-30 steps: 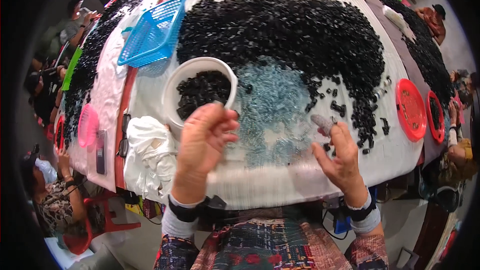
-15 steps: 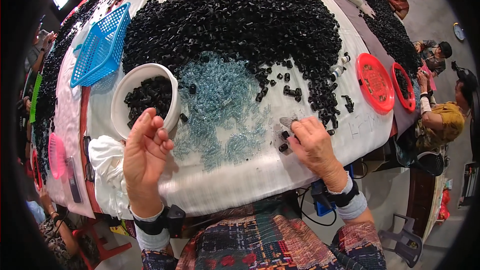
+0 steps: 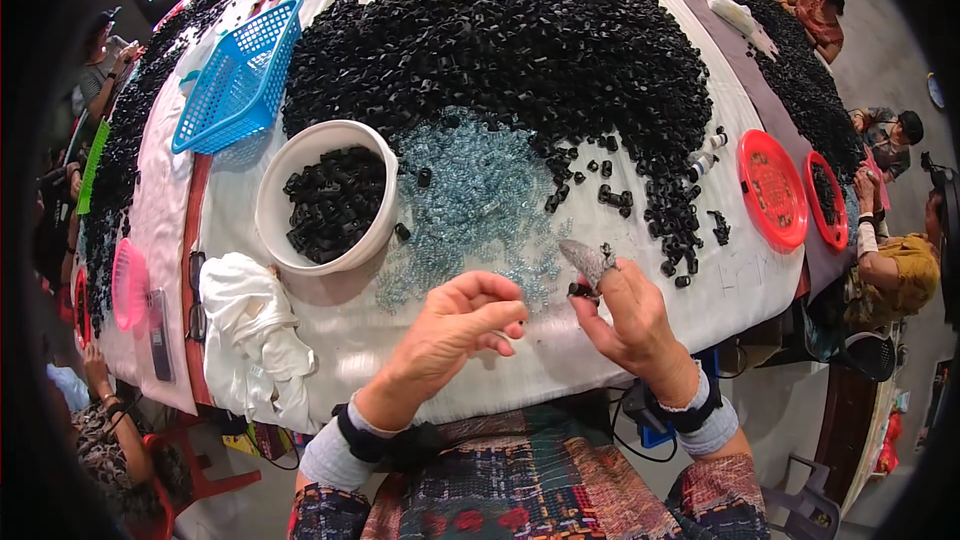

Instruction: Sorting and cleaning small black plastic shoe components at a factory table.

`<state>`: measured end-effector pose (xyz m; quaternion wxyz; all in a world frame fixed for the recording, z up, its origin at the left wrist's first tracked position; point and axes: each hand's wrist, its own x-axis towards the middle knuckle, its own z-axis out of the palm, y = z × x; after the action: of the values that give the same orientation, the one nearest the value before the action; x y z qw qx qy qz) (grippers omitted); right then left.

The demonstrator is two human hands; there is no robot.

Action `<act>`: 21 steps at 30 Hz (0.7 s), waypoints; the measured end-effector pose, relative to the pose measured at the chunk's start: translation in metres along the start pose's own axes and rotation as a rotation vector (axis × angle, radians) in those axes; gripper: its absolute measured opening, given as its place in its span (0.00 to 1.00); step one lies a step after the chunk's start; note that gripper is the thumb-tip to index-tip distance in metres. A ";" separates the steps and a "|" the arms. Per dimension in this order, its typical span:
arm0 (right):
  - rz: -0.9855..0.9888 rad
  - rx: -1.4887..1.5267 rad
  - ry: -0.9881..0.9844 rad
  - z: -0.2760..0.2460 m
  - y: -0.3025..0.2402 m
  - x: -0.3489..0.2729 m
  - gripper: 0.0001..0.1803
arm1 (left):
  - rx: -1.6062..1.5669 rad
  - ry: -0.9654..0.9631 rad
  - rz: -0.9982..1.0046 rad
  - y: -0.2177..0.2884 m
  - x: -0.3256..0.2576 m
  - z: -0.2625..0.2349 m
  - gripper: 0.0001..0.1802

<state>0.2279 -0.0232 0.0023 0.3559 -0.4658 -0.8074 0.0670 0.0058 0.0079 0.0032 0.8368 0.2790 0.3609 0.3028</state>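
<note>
My right hand (image 3: 635, 325) is closed on a grey, pointed, blade-like piece (image 3: 586, 262) that slants up to the left. A small black cylindrical part (image 3: 581, 290) sits by its thumb and fingertips. To the left, my left hand (image 3: 455, 325) is raised over the near cloth, thumb pressed toward the curled fingers. A tiny dark speck shows at its fingertips; whether it is held is unclear. Beyond the hands lies a heap of small clear bluish pieces (image 3: 470, 180), backed by a large mound of black parts (image 3: 490, 60). A white tub (image 3: 268, 202) holds more black parts.
At the far left stands a blue perforated basket (image 3: 240, 70). A crumpled white cloth (image 3: 250, 325) lies near the tub. Red round lids or trays (image 3: 772, 190) rest at the right. Other people (image 3: 895, 250) work along neighbouring tables on both sides.
My left hand has moved right and down, away from the tub toward my right hand. The right hand has lifted off the cloth with the grey piece and a black part; the view has shifted.
</note>
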 end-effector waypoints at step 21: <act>0.103 0.119 0.115 -0.003 -0.005 0.011 0.17 | 0.009 0.058 -0.058 -0.003 -0.004 -0.003 0.09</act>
<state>0.2228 -0.0180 0.0125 0.4249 -0.4879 -0.7551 0.1062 0.0025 0.0037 0.0015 0.8330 0.2634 0.3944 0.2850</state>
